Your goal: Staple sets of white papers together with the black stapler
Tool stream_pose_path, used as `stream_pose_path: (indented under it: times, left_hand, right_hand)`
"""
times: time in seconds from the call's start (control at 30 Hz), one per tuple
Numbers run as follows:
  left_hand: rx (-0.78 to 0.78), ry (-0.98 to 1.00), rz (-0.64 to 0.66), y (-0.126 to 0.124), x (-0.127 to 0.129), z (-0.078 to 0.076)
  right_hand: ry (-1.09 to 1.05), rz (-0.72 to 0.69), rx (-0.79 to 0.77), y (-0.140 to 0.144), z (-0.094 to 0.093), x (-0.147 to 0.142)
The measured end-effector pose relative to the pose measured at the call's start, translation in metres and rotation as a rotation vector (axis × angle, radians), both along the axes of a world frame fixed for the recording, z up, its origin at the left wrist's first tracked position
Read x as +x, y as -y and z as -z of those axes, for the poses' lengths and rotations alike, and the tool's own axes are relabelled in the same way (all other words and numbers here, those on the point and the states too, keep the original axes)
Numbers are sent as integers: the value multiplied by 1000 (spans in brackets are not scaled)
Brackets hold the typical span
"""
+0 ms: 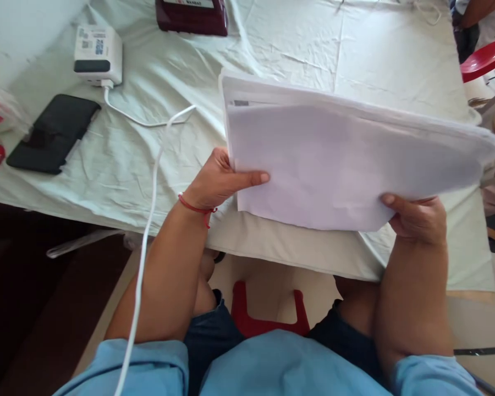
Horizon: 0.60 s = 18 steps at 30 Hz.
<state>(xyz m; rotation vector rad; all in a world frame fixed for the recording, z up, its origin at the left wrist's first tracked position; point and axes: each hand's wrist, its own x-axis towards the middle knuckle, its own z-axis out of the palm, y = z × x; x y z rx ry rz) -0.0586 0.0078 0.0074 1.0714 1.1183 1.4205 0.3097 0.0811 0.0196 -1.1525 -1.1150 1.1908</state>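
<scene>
A stack of white paper sheets is held up in front of me over the table, tilted, its top sheet looking blank. At its left edge, my left hand grips the stack with the thumb lying across the front and the fingers hidden behind. My right hand pinches the lower right edge, thumb on top. The sheets' upper edges fan slightly apart, and a small dark printed mark shows near the top left corner.
A pale green cloth covers the table. On the left lie a black phone and a white power adapter whose white cable runs across to me. A maroon box stands at the back; a red chair and part of a person are at upper right.
</scene>
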Motion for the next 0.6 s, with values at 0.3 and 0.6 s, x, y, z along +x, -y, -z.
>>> stream_pose_path:
  times: [0.3, 0.6]
  left_hand:
    - [-71, 27, -94, 1, 6, -15]
    - [-115, -241, 133, -2, -2, -6]
  right_hand:
    - [-8, 136, 165, -1, -2, -15]
    - [108, 20, 39, 3, -1, -7]
